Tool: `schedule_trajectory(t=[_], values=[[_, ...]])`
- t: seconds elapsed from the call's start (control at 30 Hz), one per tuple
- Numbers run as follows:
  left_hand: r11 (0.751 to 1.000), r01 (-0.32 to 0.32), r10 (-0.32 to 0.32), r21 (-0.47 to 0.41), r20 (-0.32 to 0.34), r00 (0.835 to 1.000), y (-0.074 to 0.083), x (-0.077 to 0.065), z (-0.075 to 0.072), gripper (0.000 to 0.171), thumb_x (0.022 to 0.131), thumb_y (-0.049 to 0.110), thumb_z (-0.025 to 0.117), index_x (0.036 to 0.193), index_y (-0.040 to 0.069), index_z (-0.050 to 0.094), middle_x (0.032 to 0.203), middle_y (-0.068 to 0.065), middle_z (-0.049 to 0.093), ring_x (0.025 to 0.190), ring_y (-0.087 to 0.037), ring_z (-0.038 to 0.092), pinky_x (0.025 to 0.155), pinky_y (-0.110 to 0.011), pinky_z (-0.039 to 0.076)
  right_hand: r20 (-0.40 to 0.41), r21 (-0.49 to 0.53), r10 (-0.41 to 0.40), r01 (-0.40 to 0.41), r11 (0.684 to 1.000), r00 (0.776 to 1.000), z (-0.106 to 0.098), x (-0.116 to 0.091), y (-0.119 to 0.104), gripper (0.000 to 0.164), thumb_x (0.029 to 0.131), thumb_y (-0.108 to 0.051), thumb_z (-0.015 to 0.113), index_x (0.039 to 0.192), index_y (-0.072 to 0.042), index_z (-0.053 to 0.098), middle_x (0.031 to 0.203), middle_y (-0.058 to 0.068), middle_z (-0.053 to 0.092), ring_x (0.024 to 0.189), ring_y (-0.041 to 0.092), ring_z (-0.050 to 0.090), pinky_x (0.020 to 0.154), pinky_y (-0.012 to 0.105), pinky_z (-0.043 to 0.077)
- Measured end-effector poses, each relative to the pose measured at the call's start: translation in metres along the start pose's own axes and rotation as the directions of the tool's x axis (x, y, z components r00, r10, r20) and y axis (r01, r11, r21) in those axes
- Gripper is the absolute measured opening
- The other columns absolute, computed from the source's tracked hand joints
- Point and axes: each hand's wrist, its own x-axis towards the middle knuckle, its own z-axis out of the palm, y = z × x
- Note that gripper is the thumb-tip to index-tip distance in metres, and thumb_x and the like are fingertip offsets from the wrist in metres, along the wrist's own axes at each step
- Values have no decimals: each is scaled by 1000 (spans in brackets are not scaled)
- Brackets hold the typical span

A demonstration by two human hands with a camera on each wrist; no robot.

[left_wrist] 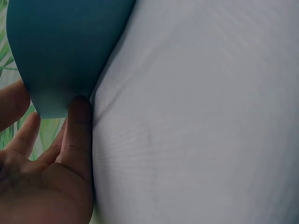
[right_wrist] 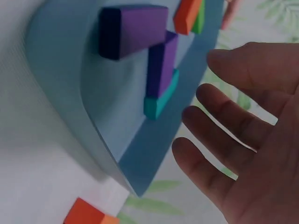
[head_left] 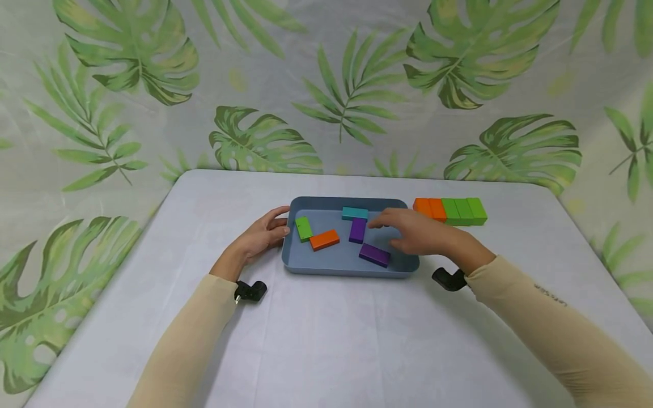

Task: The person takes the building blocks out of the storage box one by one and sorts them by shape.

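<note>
A blue-grey tray [head_left: 326, 274] lies on the table with several blocks inside. My left hand [head_left: 261, 235] rests against its left end, fingers fairly straight along the outer wall [left_wrist: 70, 56]. Over the tray's right part hovers my right hand [head_left: 415, 231], fingers spread and nothing between them. Nearest to it are an upright-lying purple block [head_left: 357, 230] and a second purple block [head_left: 374, 255] in front. A teal block [head_left: 355, 213] touches the first purple one at the back. On the left side, an orange block [head_left: 324, 240] meets a green block [head_left: 303, 229].
To the right of the tray, a row of orange blocks [head_left: 429, 208] and green blocks [head_left: 463, 211] stands side by side on the white table [head_left: 316, 340]. Behind the table hangs a leaf-patterned cloth [head_left: 357, 85]. Each wrist wears a black camera [head_left: 250, 291].
</note>
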Motion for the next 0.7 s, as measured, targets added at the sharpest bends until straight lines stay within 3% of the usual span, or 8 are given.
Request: schedule_trajectory(t=[0.2, 0.37, 0.53, 0.7], values=[[1000, 5, -5, -2, -4, 1000, 1, 0, 1, 64, 103, 9, 50, 159, 25, 22, 163, -17, 28, 146, -34, 37, 121, -51, 33, 107, -13, -3, 4, 1000, 994, 16, 4, -2, 51, 89, 1, 62, 137, -15, 59, 131, 9, 56, 120, 27, 57, 104, 48, 51], [1000, 5, -5, -1, -3, 1000, 1, 0, 1, 64, 103, 10, 51, 158, 26, 23, 162, -16, 28, 146, -34, 38, 120, -51, 33, 166, -66, 4, 7, 998, 986, 27, 7, 1, 62, 85, 7, 59, 142, -19, 55, 128, 9, 54, 105, 22, 56, 97, 43, 55], [1000, 1, -1, -6, 0, 1000, 0, -1, 0, 64, 103, 10, 51, 158, 26, 23, 162, -16, 28, 146, -34, 38, 120, -51, 33, 183, -93, 13, 4, 996, 983, 31, 9, 1, 72, 81, 12, 57, 145, -21, 52, 128, 11, 54, 101, 22, 53, 97, 44, 54], [1000, 0, 0, -14, 7, 1000, 0, 0, 0, 64, 103, 9, 50, 159, 25, 22, 162, -17, 28, 146, -35, 37, 120, -52, 33, 157, -99, 23, -7, 995, 987, 35, 11, 1, 65, 84, 7, 64, 144, -17, 52, 125, 12, 56, 102, 23, 55, 98, 45, 54]])
